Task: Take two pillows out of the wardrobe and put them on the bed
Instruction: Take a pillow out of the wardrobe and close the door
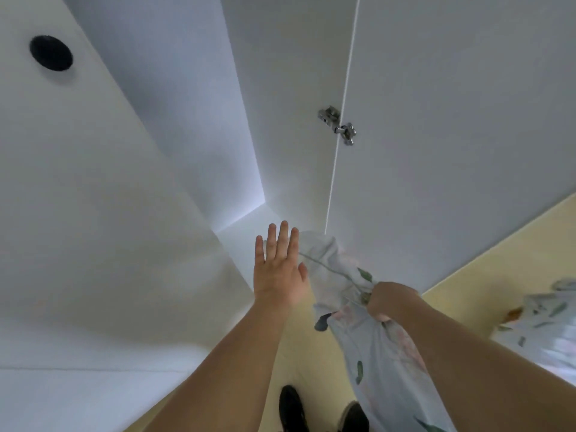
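A pale blue pillow (383,353) with a leaf and flower print hangs out of the white wardrobe (156,198), its upper end still at the wardrobe's bottom corner. My right hand (389,302) is shut on a bunch of its cover near the middle. My left hand (279,266) is flat and open, fingers together, reaching into the wardrobe just left of the pillow's top end. A second piece of the same printed fabric (542,322) lies at the right edge of the view; I cannot tell whether it is a pillow or the bed's cover.
The open wardrobe door (452,135) stands on the right, with a metal hinge (338,124) on its inner edge. A round black hole (51,53) marks the wardrobe's left panel. Pale yellow floor (467,275) runs below, with my black shoes (321,410) on it.
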A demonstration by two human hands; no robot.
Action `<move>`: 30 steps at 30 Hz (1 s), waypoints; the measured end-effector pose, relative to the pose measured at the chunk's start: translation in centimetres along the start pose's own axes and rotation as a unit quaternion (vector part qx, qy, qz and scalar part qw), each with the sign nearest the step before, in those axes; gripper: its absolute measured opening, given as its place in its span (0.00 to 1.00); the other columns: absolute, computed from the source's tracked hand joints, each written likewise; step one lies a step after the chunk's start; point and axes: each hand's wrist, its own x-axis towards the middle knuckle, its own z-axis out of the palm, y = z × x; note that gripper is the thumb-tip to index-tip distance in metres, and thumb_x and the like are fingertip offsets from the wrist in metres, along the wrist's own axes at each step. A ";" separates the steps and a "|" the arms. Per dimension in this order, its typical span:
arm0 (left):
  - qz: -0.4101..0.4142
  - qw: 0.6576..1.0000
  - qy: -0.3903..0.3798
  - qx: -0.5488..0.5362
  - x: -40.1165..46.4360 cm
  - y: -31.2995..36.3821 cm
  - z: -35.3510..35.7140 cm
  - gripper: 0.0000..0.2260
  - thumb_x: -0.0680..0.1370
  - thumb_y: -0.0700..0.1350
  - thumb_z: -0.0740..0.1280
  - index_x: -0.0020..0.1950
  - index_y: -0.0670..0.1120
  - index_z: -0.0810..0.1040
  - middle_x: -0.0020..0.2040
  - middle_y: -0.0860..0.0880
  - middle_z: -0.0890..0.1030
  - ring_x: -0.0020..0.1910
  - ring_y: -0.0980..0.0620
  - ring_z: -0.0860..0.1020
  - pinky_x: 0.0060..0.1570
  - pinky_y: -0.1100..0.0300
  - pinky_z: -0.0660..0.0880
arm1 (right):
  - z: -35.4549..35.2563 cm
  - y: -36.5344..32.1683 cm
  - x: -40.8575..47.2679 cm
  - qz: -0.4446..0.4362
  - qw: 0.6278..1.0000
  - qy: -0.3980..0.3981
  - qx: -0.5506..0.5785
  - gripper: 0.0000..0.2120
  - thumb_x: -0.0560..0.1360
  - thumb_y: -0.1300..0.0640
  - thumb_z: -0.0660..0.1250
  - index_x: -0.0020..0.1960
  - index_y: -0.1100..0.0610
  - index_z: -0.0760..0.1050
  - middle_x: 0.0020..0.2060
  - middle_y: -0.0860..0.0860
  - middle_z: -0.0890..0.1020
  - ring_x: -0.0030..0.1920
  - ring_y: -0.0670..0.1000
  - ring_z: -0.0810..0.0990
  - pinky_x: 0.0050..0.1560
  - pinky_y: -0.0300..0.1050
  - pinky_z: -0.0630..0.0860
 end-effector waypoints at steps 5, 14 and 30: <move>0.111 0.994 0.001 0.005 -0.5 7.6 0.8 0.31 0.81 0.54 0.52 0.79 0.49 0.42 0.80 0.48 0.38 0.77 0.45 0.34 0.75 0.44 0.35 | 1.6 7.0 -1.2 0.055 0.996 -0.006 0.065 0.21 0.72 0.58 0.61 0.64 0.58 0.74 0.61 0.53 0.78 0.62 0.55 0.77 0.54 0.48 0.73; 0.318 0.947 0.026 0.037 -0.8 23.6 -0.9 0.33 0.78 0.44 0.55 0.79 0.50 0.41 0.79 0.50 0.37 0.77 0.47 0.33 0.74 0.45 0.33 | 7.8 21.2 -6.4 0.172 0.972 -0.026 0.159 0.19 0.71 0.59 0.60 0.61 0.59 0.76 0.60 0.55 0.78 0.60 0.57 0.77 0.59 0.51 0.75; 0.257 0.855 0.075 0.444 2.5 34.4 -4.5 0.35 0.78 0.51 0.53 0.78 0.41 0.38 0.79 0.39 0.42 0.76 0.37 0.36 0.61 0.34 0.22 | 11.9 28.4 -10.0 0.223 0.950 -0.070 0.207 0.22 0.76 0.52 0.60 0.68 0.57 0.68 0.63 0.52 0.74 0.64 0.55 0.73 0.62 0.47 0.70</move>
